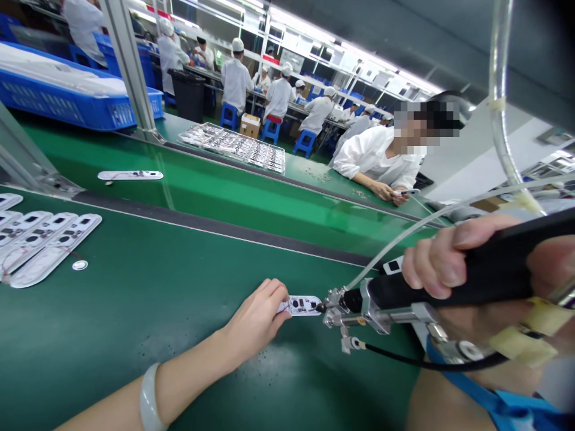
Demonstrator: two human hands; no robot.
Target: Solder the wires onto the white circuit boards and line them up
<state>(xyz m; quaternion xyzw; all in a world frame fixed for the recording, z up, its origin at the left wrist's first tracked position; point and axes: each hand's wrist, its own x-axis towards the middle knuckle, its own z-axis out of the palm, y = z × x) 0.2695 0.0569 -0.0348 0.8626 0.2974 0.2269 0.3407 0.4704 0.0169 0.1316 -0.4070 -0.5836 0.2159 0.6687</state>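
Left grip (256, 320) clenched on a white plastic strip (300, 305), resting just above the green table (135, 341). Right grip (442, 263) closed around a black electric screwdriver (453, 284), its tip at the strip's end, just beside the left grip. More white strips (45, 248) well left of both grips. Bangle (148, 398) on the wrist behind the left grip.

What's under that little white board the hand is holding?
Green mat shows all around the white board, which the left hand is holding. The board covers the patch right beneath it, so I can't see what's there.
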